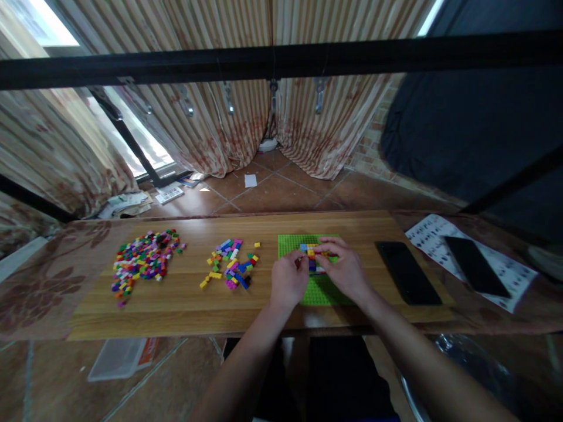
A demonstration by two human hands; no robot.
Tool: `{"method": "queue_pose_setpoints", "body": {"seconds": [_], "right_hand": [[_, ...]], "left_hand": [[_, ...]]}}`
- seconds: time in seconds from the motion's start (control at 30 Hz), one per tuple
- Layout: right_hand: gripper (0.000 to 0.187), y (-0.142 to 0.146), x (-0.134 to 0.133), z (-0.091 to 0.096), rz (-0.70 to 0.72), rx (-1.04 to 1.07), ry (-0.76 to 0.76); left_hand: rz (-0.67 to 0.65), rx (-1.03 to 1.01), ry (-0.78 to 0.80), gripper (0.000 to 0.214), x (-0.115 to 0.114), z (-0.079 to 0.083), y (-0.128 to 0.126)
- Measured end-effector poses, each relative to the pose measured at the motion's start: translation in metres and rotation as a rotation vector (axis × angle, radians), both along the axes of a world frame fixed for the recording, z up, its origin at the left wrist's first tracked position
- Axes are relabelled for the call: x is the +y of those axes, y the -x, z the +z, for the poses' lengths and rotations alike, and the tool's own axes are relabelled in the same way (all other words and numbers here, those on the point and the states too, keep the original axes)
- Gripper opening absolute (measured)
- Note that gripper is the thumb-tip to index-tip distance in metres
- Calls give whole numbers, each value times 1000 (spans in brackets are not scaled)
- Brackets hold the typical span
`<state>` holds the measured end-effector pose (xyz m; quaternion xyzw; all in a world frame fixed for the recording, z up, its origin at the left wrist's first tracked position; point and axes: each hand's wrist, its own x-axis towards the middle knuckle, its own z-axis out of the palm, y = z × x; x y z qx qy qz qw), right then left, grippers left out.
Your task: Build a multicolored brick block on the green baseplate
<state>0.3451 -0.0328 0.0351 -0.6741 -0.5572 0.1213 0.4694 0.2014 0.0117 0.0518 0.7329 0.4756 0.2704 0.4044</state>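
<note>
A green studded baseplate [323, 293] lies on the wooden board in front of me. A low build of toy bricks [311, 264] in yellow, blue, red and white rises from its middle, partly covered by my fingers. My left hand [290, 276] is at the build's left side, fingers curled and thumb pressed in; whatever sits in that pinch is hidden. From the right, my right hand [347, 269] reaches over the build, its thumb and bent fingers closed on the bricks.
Loose bricks [231, 264] lie scattered left of the baseplate, with a larger mixed pile [145, 258] farther left. A black phone [407, 272] rests at right. Beyond it, another dark device [477, 266] lies on a printed sheet [428, 231]. A black bar [272, 63] crosses ahead.
</note>
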Motion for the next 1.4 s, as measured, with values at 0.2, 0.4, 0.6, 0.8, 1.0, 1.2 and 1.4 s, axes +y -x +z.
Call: {"method": "queue_pose_setpoints", "body": {"seconds": [0.2,0.4,0.6,0.8,1.0,1.2,1.4], "right_hand": [[25,-4,-7,-4,-173,113,-30],[36,9,-1,-8,-170,88,3],[35,15,6,-10,-201,106,35],[33,17,8,-9,-229,181,77],[32,13,14,-8,-269,213,140],[34,12,13,-12,-238,273,105],[37,8,9,-17,-244,479,7]], "left_hand": [[22,8,4,20,4,-5,-3],[38,11,-24,18,3,-7,-5],[56,-9,-23,19,4,-7,-7],[85,-7,-21,18,6,-6,-9],[106,-18,28,17,8,-3,-12],[98,-66,31,18,9,-6,-11],[129,-74,29,24,15,-7,-5]]}}
